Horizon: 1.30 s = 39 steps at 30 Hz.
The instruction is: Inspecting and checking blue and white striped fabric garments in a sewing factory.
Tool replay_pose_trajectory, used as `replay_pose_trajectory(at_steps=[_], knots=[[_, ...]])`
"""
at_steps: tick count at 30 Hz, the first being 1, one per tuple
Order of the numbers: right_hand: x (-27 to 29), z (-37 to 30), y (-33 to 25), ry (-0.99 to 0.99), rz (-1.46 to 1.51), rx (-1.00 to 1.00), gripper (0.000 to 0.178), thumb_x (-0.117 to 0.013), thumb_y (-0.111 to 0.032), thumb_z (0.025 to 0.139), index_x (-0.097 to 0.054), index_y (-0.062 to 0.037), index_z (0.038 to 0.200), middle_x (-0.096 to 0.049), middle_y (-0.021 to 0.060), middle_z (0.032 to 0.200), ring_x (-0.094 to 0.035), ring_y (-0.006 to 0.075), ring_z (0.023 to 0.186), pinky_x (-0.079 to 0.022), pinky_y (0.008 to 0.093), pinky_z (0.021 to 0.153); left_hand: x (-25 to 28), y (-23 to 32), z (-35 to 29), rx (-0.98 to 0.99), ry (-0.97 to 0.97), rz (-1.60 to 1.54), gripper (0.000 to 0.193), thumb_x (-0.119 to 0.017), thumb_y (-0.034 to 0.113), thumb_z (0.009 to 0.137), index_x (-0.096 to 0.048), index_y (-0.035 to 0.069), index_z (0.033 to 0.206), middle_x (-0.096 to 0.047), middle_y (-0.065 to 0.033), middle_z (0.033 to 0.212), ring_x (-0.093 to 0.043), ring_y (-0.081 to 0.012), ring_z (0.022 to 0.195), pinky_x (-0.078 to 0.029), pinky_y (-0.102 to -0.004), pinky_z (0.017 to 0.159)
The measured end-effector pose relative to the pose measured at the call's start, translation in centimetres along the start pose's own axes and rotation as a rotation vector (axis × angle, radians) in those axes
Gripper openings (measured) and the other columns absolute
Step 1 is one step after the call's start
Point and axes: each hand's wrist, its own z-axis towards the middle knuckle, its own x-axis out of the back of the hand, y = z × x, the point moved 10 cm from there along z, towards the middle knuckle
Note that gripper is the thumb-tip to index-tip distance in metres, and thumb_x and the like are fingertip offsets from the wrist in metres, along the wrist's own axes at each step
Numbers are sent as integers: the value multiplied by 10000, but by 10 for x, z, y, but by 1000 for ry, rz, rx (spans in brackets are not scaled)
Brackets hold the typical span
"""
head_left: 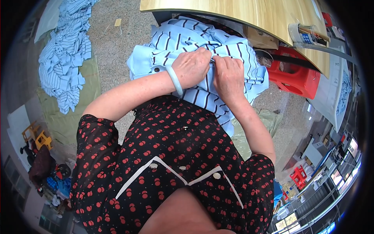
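Observation:
A light blue shirt with dark stripes (156, 50) lies bunched over my lap, below the table's edge. My left hand (191, 67), with a pale bangle at the wrist, is closed on the shirt's cloth near its middle. Close beside it my right hand (229, 76) also grips the cloth, fingers curled and pressed together. The fingertips of both hands nearly meet at a fold, and what exactly they pinch there is hidden. A dark round button (157, 70) shows on the shirt to the left of my left wrist.
A wooden table (233, 11) spans the far side, with a cup of tools (302, 34) near its right edge. Under it stand a red plastic stool (292, 76) and a cardboard box (261, 38). More striped garments (64, 58) lie heaped at the left on a green sheet (91, 84).

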Motion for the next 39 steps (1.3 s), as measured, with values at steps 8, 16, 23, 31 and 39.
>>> replay_pose_trajectory(at_steps=[8,16,23,31,39], knots=[[3,0,1,-7,93,12,239,-537,21,673,-529,-32,906,-513,89,759,-506,232,756,-357,343,731,1,1,-3,-71,-22,-40,68,-474,65,763,-452,3,781,-501,-157,724,-525,-342,648,-431,-408,556],[14,6,15,23,291,-70,92,-571,-34,732,-561,-40,822,-555,72,720,-531,225,688,-357,313,716,13,9,-2,-183,-42,-136,111,-500,80,764,-475,3,839,-500,-152,726,-524,-335,668,-425,-392,573],[27,14,24,-87,280,5,93,-619,-73,709,-593,-63,798,-570,52,734,-530,202,749,-366,328,743,5,-5,10,-81,-259,-362,169,-514,170,797,-547,10,837,-569,-165,720,-559,-320,679,-433,-389,606],[39,3,31,-132,229,83,146,-622,-34,687,-588,-35,830,-563,65,818,-517,238,803,-414,326,706,-4,-14,23,25,-444,-411,203,-544,212,772,-582,35,863,-558,-116,643,-529,-214,577,-416,-320,569],[41,-4,35,-86,318,39,144,-597,-5,704,-578,-24,846,-576,91,815,-552,255,747,-442,331,655,-31,12,53,-61,-562,-265,254,-593,216,716,-580,14,869,-520,-72,633,-505,-167,607,-402,-313,553]])
